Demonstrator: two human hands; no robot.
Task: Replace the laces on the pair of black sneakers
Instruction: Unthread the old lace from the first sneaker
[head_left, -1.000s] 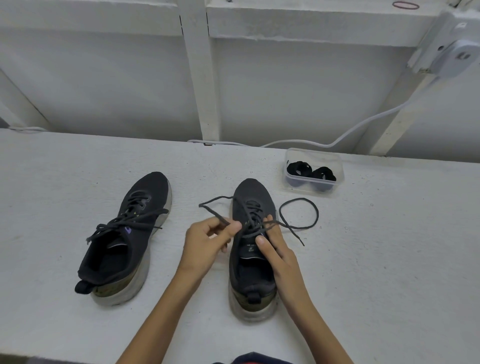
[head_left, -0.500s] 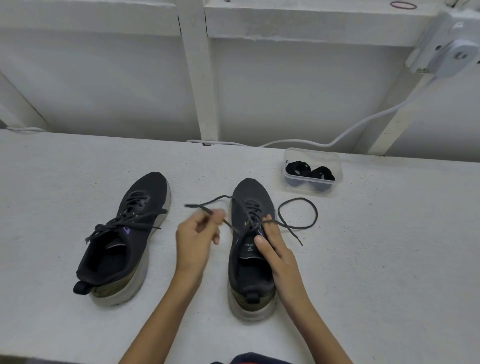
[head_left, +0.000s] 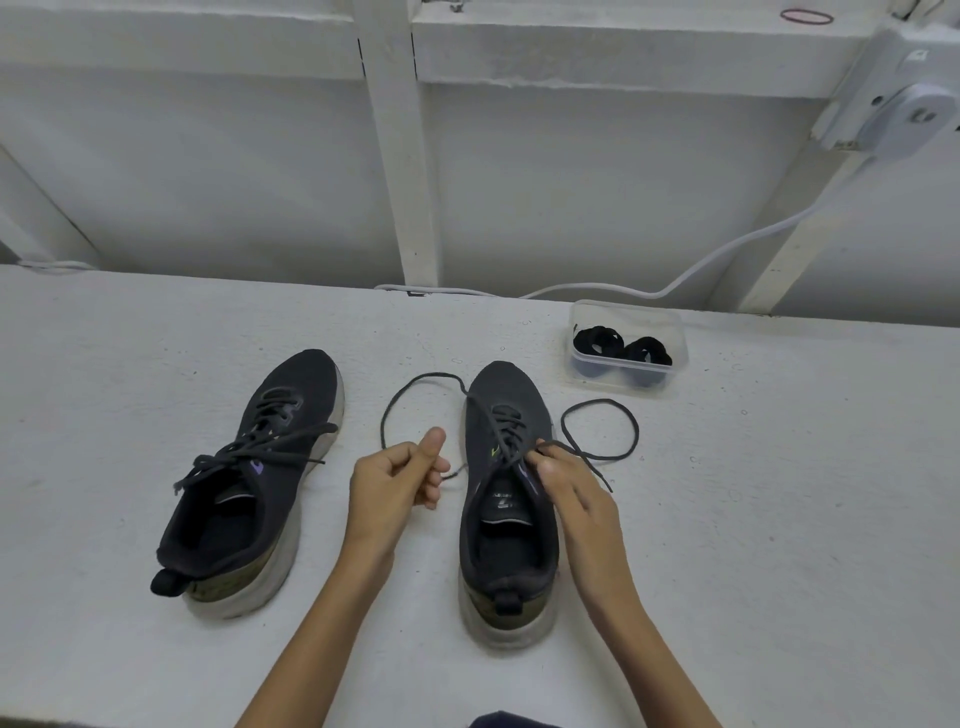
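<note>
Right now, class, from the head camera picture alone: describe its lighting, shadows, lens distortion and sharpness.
Head view: the light is soft and even, with no glare on the white table. Head view: only faint shadows hug the untouched sneaker and the worked sneaker. Head view: the wide-angle lens seems to tilt the table's far edge and the centre wall beam. Head view: the lace, left hand and right hand look crisp.

White table (head_left: 779, 519), two black sneakers (head_left: 249, 483), lace tub (head_left: 626, 348)

A rough white surface (head_left: 156, 332) meets a white wall (head_left: 208, 182); a post (head_left: 402, 156) rises upright; a white cable (head_left: 727, 250) trails behind.
</note>
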